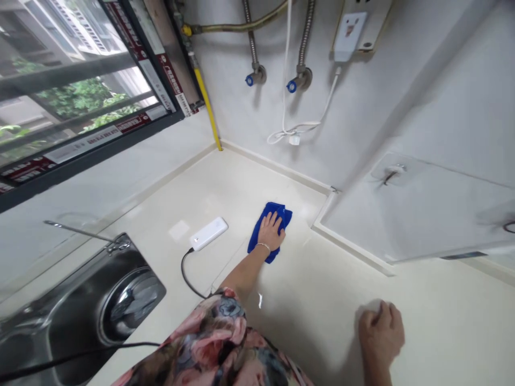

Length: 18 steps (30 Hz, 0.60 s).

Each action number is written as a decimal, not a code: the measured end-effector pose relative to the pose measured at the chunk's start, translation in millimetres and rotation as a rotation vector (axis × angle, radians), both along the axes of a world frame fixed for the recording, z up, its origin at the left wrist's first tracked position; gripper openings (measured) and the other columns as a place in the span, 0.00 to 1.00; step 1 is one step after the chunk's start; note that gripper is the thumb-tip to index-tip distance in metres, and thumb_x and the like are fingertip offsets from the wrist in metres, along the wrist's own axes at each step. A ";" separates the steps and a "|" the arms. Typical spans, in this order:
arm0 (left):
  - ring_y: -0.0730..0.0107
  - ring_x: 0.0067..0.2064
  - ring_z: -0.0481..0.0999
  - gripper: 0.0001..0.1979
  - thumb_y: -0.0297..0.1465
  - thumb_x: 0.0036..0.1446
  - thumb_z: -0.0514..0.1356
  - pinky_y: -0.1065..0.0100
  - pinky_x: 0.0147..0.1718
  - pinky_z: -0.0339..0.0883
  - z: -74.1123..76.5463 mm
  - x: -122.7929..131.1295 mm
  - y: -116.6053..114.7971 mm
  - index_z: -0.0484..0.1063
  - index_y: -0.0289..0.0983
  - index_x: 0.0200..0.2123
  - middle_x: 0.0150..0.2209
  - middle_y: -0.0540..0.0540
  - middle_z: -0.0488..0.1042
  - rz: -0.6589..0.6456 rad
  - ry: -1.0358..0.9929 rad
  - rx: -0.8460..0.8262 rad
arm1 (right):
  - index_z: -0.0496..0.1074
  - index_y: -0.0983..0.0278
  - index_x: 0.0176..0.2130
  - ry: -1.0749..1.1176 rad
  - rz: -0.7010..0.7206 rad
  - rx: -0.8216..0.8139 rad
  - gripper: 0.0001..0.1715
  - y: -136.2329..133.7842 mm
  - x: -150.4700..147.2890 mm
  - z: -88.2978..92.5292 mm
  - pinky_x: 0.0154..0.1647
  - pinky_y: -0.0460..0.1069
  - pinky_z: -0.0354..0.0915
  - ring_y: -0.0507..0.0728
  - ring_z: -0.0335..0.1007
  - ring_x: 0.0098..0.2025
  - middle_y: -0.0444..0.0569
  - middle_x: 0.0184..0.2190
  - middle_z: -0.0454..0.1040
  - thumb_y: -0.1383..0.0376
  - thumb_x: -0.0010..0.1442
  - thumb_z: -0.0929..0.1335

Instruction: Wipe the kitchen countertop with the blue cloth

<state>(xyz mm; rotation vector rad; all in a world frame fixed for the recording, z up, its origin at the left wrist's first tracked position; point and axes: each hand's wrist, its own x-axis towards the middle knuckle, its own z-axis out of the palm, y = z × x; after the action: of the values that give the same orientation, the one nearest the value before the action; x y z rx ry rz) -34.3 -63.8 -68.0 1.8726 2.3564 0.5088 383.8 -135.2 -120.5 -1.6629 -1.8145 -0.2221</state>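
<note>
A folded blue cloth (257, 231) lies on the pale countertop (322, 289), near the back corner. Flat on top of it is my left hand (271, 231), palm down with the fingers spread, covering the cloth's middle. A thin bracelet circles that wrist. To the right and closer to me, my right hand (382, 328) is curled into a loose fist over the countertop, with no object showing in it. Left of the cloth sits a white power bank (208, 234) with a black cable (185, 273) plugged into its near end.
A steel sink (76, 311) with a faucet (116, 245) is at the left below a window (80, 80). Two blue-handled valves (292, 86), a yellow gas pipe (207, 107) and a socket (350, 35) with a dangling white cord (322, 119) line the back wall. A boxed-in ledge (378, 214) juts out at right.
</note>
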 end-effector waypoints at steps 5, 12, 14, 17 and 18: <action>0.52 0.75 0.48 0.29 0.37 0.67 0.51 0.50 0.74 0.41 1.2 -41.9 31.2 0.67 0.33 0.67 0.73 0.42 0.55 0.070 0.042 -0.024 | 0.71 0.75 0.59 0.029 0.014 0.004 0.28 -0.8 -1.6 -1.9 0.58 0.65 0.69 0.73 0.69 0.61 0.71 0.60 0.70 0.63 0.65 0.62; 0.53 0.76 0.44 0.32 0.40 0.68 0.47 0.52 0.74 0.37 4.9 -105.1 84.7 0.63 0.33 0.70 0.74 0.42 0.51 0.273 0.057 -0.091 | 0.72 0.75 0.59 0.015 -0.036 -0.023 0.30 -2.8 2.1 -4.0 0.56 0.65 0.71 0.74 0.72 0.59 0.70 0.60 0.71 0.60 0.64 0.63; 0.52 0.76 0.43 0.33 0.41 0.68 0.46 0.52 0.74 0.36 3.2 -120.0 98.3 0.62 0.33 0.71 0.75 0.43 0.50 0.315 0.059 -0.088 | 0.73 0.74 0.59 0.023 -0.057 -0.033 0.31 -3.4 0.7 -0.4 0.55 0.66 0.71 0.75 0.73 0.58 0.70 0.59 0.72 0.59 0.64 0.63; 0.51 0.76 0.43 0.34 0.41 0.68 0.45 0.51 0.74 0.35 0.1 -141.9 118.1 0.61 0.33 0.72 0.75 0.43 0.49 0.369 0.060 -0.083 | 0.74 0.71 0.59 0.040 -0.093 -0.052 0.32 -4.3 -5.5 7.6 0.52 0.66 0.72 0.75 0.74 0.55 0.68 0.57 0.73 0.56 0.63 0.63; 0.51 0.76 0.43 0.34 0.41 0.67 0.45 0.51 0.74 0.35 -0.7 -149.3 124.6 0.60 0.33 0.72 0.75 0.43 0.49 0.386 0.061 -0.081 | 0.74 0.70 0.59 0.047 -0.105 -0.056 0.32 -4.7 -8.0 10.4 0.50 0.66 0.73 0.75 0.75 0.54 0.68 0.56 0.73 0.56 0.63 0.63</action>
<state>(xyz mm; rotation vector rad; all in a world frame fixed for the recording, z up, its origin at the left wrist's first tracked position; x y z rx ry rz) -183.5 60.8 -68.7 1.4218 2.7464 0.3805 375.8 -139.9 -110.1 -1.7898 -1.7152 -0.1769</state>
